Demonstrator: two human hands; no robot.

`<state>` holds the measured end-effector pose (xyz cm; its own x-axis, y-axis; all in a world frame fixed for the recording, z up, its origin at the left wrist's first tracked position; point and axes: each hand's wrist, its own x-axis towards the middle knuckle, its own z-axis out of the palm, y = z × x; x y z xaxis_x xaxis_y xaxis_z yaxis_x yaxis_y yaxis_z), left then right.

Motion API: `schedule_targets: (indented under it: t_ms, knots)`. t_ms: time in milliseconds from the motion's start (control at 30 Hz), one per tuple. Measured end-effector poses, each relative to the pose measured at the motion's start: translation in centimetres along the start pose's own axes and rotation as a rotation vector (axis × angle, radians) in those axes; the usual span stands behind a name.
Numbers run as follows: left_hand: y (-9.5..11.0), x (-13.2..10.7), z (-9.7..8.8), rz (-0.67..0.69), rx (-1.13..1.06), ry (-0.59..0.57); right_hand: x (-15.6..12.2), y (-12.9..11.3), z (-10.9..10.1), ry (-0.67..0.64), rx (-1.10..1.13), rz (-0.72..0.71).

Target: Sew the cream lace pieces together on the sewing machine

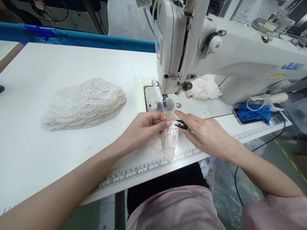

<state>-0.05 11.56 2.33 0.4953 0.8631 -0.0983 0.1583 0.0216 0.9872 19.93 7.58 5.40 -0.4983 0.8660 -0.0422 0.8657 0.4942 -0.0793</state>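
Just in front of the sewing machine's needle plate, my left hand pinches the edge of a piece of white lace. The lace hangs down from those fingers over the table's printed ruler. My right hand is closed around small black thread snips. The snips' blades point left, close to my left fingertips and the lace edge. Most of the snips' handle is hidden inside my right hand. Above both hands are the presser foot and needle of the machine.
A white JUKI sewing machine fills the upper right. Left of it lies a layered stack of white lace pieces. More lace rests behind the needle. Blue cloth lies at right. A person in white stands beyond the table.
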Motion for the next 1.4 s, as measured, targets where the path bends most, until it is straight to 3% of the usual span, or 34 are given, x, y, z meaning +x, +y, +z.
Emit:
schedule_targets:
  t_ms: [700, 1400]
  knots:
    - [-0.25, 0.06, 0.0, -0.006, -0.006, -0.003, -0.01, -0.1, -0.06, 0.004, -0.118, -0.005]
    - [0.01, 0.06, 0.09, 0.001, -0.025, -0.038, 0.09, -0.06, -0.02, 0.003, -0.035, 0.004]
